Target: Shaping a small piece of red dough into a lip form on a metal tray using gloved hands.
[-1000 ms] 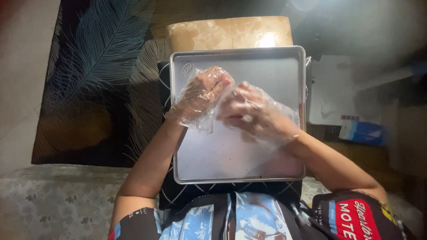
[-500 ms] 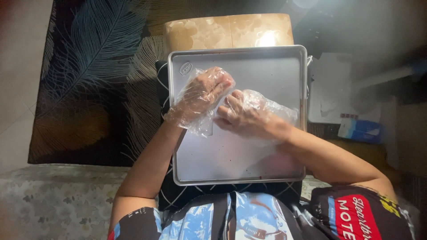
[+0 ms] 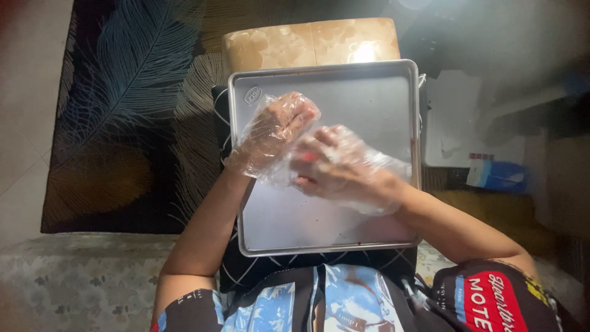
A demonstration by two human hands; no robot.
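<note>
A rectangular silver metal baking tray (image 3: 369,98) is lying on a dark cushion with white crossing lines (image 3: 246,276), which is resting on the person's lap. Its long axis is running away from the person, toward a tan stool with a shiny padded top (image 3: 307,43) that is touching the tray's far rim. A dark rug with a large blue and gold feather pattern (image 3: 135,110) is covering the floor on the left, and a small blue packet (image 3: 498,175) is lying well apart on the right.

Both hands are hovering over the middle of the tray, each one wearing a loose transparent plastic glove. The left hand (image 3: 273,132) is curling its fingers closed, pinching the loose plastic beside the right hand (image 3: 335,163). The right hand is lying flat with its fingers stretched out toward the left one, gripping nothing. The hands are hiding the centre of the tray.
</note>
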